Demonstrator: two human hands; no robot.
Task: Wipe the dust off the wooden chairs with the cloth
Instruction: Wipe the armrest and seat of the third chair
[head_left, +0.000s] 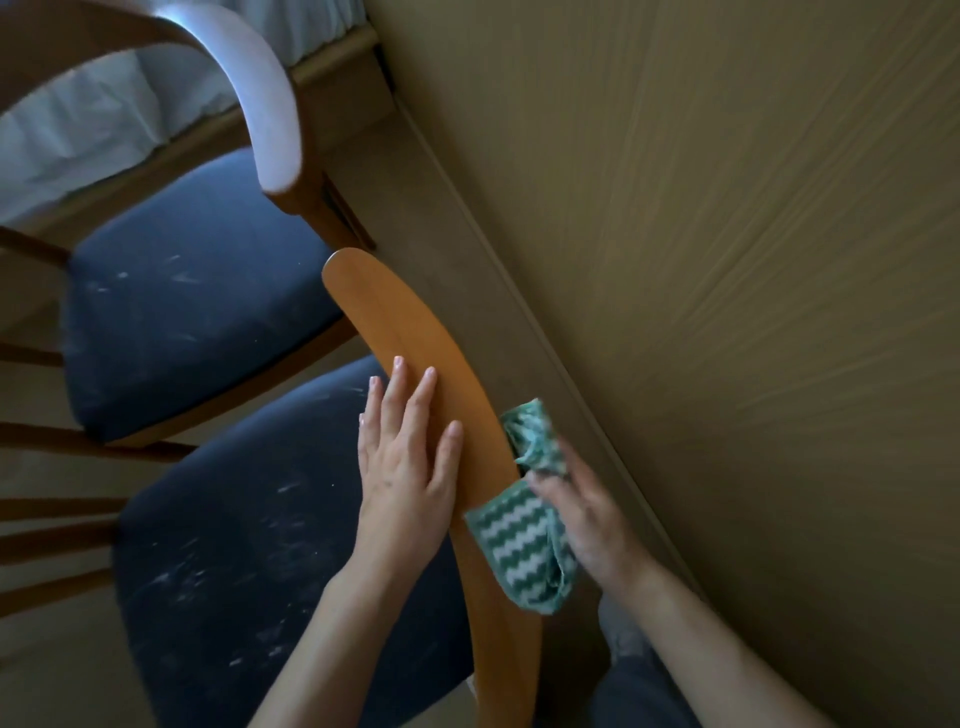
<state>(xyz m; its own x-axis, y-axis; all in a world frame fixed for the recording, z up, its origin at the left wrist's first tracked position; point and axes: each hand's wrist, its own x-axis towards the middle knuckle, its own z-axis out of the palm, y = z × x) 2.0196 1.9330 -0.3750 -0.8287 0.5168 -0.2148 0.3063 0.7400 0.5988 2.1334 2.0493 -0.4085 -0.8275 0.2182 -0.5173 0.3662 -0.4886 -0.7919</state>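
Observation:
The near wooden chair has a curved orange-brown top rail (395, 332) and a dark blue seat (249, 545) speckled with pale dust. My left hand (405, 457) lies flat on the rail's front face, fingers straight. My right hand (576, 509) holds a green-and-white zigzag cloth (519, 545) against the rail's back side; the cloth drapes over the rail's edge and bunches above my fingers. The right hand is blurred.
A second wooden chair (197, 291) with a dark blue seat stands beyond, its curved back rail (260, 98) shining in the light. A beige wall (727, 260) and skirting board run close along the right. White fabric lies at top left. My leg shows at the bottom.

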